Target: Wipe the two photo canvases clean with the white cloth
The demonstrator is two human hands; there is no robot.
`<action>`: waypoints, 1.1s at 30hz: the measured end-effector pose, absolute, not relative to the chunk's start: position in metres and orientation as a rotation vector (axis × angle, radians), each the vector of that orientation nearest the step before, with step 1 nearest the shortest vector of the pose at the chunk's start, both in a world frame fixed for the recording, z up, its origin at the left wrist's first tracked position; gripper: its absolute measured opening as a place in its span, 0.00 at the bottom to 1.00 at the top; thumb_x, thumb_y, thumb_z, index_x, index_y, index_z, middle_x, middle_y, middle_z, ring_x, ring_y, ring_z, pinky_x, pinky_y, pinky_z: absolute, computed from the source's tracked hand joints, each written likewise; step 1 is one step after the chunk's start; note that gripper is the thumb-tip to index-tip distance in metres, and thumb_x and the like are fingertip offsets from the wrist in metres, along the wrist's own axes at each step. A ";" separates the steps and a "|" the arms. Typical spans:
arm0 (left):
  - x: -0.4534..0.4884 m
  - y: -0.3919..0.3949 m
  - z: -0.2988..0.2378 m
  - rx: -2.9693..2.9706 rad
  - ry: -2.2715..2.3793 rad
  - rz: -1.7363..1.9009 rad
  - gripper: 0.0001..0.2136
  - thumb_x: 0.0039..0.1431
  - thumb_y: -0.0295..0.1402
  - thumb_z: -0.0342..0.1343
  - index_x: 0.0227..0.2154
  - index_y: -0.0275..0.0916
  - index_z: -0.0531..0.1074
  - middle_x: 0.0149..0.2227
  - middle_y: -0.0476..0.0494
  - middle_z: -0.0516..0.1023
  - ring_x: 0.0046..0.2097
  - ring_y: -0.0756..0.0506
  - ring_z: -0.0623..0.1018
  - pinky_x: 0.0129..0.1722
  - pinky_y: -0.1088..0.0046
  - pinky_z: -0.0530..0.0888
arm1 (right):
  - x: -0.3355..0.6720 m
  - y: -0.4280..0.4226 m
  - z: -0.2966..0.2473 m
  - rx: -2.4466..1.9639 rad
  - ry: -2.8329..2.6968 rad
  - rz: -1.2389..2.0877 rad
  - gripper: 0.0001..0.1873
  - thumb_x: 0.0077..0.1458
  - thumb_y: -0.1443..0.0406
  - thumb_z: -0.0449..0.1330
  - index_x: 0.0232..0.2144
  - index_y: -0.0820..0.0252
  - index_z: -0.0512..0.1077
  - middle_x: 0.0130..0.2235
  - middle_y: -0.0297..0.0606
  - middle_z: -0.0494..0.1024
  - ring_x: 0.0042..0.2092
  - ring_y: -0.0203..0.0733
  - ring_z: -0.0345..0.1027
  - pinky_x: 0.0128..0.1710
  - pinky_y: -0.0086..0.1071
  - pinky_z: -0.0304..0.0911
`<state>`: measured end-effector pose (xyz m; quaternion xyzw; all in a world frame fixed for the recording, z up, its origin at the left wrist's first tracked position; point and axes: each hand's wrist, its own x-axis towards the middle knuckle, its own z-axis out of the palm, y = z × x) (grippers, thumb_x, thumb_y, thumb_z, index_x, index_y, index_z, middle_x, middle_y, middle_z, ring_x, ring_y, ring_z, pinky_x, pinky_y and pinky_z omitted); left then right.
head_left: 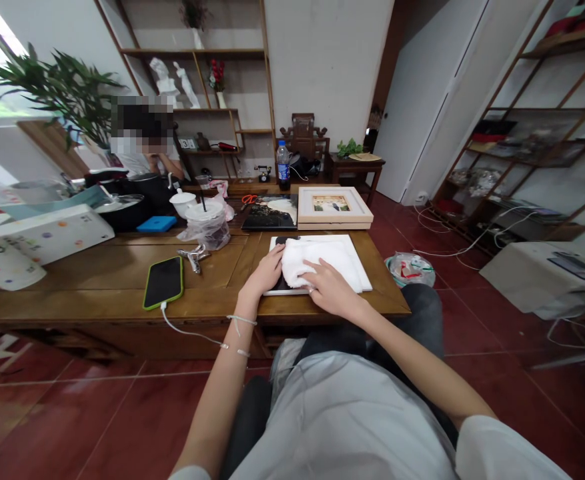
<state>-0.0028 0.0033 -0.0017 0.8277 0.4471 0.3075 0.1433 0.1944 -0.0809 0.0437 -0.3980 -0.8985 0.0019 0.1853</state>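
Observation:
A flat white board with dark patches at its left side lies near the table's front right corner. Folded on top of it is a white towel, which hides much of the board. My left hand grips the board's left edge, with fingertips close to the towel. My right hand presses on the towel with bent fingers, gathering some of its cloth under them. Beyond the board lie a light wooden picture frame and a dark glossy picture panel.
On the wooden table are a phone on a white cable, a metal stand, a bagged cup, a blue box, orange scissors and a bottle. A person sits across. A lined bin stands right.

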 end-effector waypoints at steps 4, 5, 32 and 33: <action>-0.001 0.004 -0.005 2.378 1.340 0.898 0.20 0.62 0.32 0.40 0.54 0.34 0.65 0.60 0.37 0.63 0.62 0.42 0.60 0.62 0.60 0.57 | 0.219 -0.080 0.045 -1.172 -2.500 0.006 0.18 0.51 0.74 0.50 0.42 0.58 0.72 0.49 0.42 0.75 0.57 0.45 0.61 0.60 0.43 0.47; -0.001 0.005 -0.005 2.378 1.343 0.899 0.20 0.62 0.32 0.40 0.54 0.34 0.65 0.60 0.37 0.63 0.62 0.42 0.60 0.62 0.60 0.57 | 0.226 -0.081 0.045 -1.196 -2.490 0.001 0.18 0.50 0.75 0.50 0.41 0.58 0.73 0.48 0.41 0.75 0.56 0.45 0.62 0.60 0.43 0.47; -0.003 0.002 0.000 2.393 1.309 0.859 0.20 0.59 0.29 0.44 0.54 0.31 0.65 0.60 0.34 0.62 0.62 0.41 0.61 0.62 0.62 0.58 | 0.183 -0.118 0.046 -1.126 -2.560 0.000 0.18 0.49 0.74 0.52 0.42 0.64 0.73 0.55 0.50 0.69 0.61 0.50 0.53 0.61 0.50 0.45; -0.002 0.002 -0.001 2.387 1.328 0.867 0.20 0.60 0.30 0.43 0.54 0.31 0.65 0.60 0.34 0.63 0.62 0.41 0.61 0.62 0.62 0.58 | 0.191 -0.118 0.047 -1.126 -2.552 0.033 0.18 0.49 0.75 0.52 0.42 0.63 0.73 0.54 0.50 0.70 0.61 0.48 0.54 0.61 0.48 0.45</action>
